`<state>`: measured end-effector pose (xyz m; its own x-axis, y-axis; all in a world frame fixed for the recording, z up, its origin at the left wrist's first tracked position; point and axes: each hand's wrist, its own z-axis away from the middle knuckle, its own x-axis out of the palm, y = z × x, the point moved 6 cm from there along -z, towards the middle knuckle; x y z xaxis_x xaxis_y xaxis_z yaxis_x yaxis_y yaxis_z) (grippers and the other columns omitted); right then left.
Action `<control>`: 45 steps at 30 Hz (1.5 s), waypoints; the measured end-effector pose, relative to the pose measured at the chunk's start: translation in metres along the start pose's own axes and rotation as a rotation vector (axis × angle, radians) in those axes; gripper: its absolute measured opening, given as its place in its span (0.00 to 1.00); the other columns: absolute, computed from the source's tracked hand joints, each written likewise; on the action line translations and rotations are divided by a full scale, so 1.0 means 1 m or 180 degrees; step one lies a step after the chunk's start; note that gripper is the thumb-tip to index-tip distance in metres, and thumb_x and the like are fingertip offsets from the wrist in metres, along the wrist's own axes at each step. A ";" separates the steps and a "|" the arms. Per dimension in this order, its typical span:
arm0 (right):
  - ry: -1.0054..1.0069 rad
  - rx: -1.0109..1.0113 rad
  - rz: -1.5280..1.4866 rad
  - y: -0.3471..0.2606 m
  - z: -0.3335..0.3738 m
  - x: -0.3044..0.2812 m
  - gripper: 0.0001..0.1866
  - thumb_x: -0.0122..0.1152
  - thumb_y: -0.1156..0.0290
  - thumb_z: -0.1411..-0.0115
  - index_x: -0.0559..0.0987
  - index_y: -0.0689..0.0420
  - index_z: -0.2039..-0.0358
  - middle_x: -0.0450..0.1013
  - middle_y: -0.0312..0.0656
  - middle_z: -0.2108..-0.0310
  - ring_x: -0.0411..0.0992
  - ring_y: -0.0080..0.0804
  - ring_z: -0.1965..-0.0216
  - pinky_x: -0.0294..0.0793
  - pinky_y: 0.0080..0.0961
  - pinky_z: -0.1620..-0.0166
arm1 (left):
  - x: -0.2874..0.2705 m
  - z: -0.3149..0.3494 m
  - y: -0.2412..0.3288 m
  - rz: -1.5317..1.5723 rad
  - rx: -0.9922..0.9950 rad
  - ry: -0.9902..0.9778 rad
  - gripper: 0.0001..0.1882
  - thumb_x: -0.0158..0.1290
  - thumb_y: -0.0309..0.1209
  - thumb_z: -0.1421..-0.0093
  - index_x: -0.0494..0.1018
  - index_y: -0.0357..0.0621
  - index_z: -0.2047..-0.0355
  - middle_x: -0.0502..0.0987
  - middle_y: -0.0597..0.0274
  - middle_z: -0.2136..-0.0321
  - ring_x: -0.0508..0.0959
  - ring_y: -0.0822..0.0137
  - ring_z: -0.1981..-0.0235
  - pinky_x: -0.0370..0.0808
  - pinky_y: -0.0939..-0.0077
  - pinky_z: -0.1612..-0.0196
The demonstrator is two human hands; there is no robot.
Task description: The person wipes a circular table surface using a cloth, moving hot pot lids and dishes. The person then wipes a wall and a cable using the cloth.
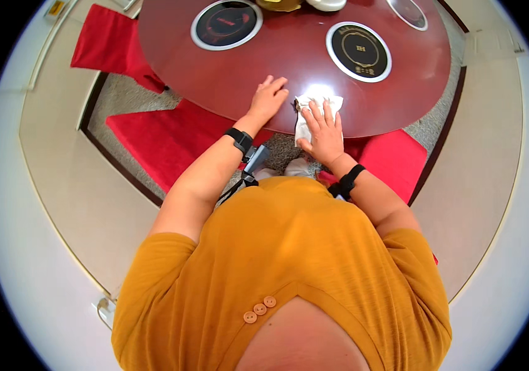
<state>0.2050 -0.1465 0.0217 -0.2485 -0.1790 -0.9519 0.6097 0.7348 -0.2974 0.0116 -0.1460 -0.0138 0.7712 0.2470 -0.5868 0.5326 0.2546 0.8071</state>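
My right hand [323, 135] lies flat with its fingers spread on a white cloth [302, 128], pressing it against the near edge of a dark red round table [258, 74]. Part of the cloth is covered by that hand, and its lower end reaches the table's rim. To the left, my left hand [267, 100] rests on the tabletop near the same edge, fingers stretched out and nothing in them. Both wrists wear black straps, and a small grey device [256, 159] shows beside the left one.
Round black cooktops with pale rims are set into the table, one at the left [226, 25] and another at the right [358, 52]. A yellowish object [278, 5] and a white dish [326, 4] stand at the far edge. Red chairs [147, 145] surround the near side.
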 end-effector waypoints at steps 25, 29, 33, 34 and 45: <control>-0.1967 0.2599 -0.6196 -0.040 -0.049 0.017 0.24 0.49 0.60 0.39 0.69 0.63 0.47 0.70 0.50 0.51 0.74 0.38 0.55 0.77 0.34 0.54 | -0.052 0.077 0.005 0.3109 -0.1077 -0.1040 0.30 0.52 0.32 0.39 0.56 0.42 0.37 0.69 0.59 0.46 0.69 0.68 0.46 0.66 0.73 0.44; -0.1144 0.2543 -0.6118 0.005 -0.063 0.030 0.25 0.43 0.57 0.35 0.68 0.63 0.46 0.71 0.49 0.50 0.69 0.37 0.48 0.68 0.38 0.45 | -0.061 0.058 -0.012 0.2669 -0.0593 -0.0062 0.30 0.53 0.25 0.43 0.60 0.38 0.40 0.70 0.55 0.47 0.71 0.64 0.48 0.69 0.75 0.47; -0.0317 0.2619 -0.2971 0.043 -0.055 0.010 0.19 0.51 0.68 0.41 0.72 0.60 0.50 0.72 0.49 0.54 0.70 0.40 0.53 0.69 0.33 0.47 | -0.075 0.056 -0.038 -0.0618 -0.0138 0.0955 0.30 0.56 0.35 0.51 0.65 0.40 0.47 0.70 0.49 0.51 0.69 0.49 0.50 0.67 0.59 0.46; 0.0176 0.1696 -0.1925 0.040 -0.060 -0.007 0.18 0.52 0.72 0.44 0.73 0.61 0.52 0.72 0.50 0.55 0.69 0.44 0.52 0.69 0.34 0.48 | -0.072 0.068 -0.008 -0.0802 0.0380 0.0865 0.28 0.55 0.34 0.50 0.66 0.40 0.48 0.67 0.51 0.47 0.65 0.48 0.45 0.65 0.56 0.46; -0.0528 -0.0850 0.0041 -0.028 -0.064 0.034 0.35 0.57 0.62 0.44 0.60 0.59 0.38 0.52 0.46 0.35 0.47 0.49 0.33 0.50 0.47 0.36 | -0.012 0.056 0.007 -0.2011 0.0779 -0.0395 0.31 0.48 0.40 0.39 0.55 0.47 0.37 0.51 0.58 0.34 0.47 0.53 0.33 0.45 0.47 0.35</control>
<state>0.1318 -0.1313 0.0024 -0.1024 -0.2567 -0.9611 0.3872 0.8797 -0.2762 0.0260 -0.1999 0.0026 0.3134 0.0082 -0.9496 0.9453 0.0924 0.3128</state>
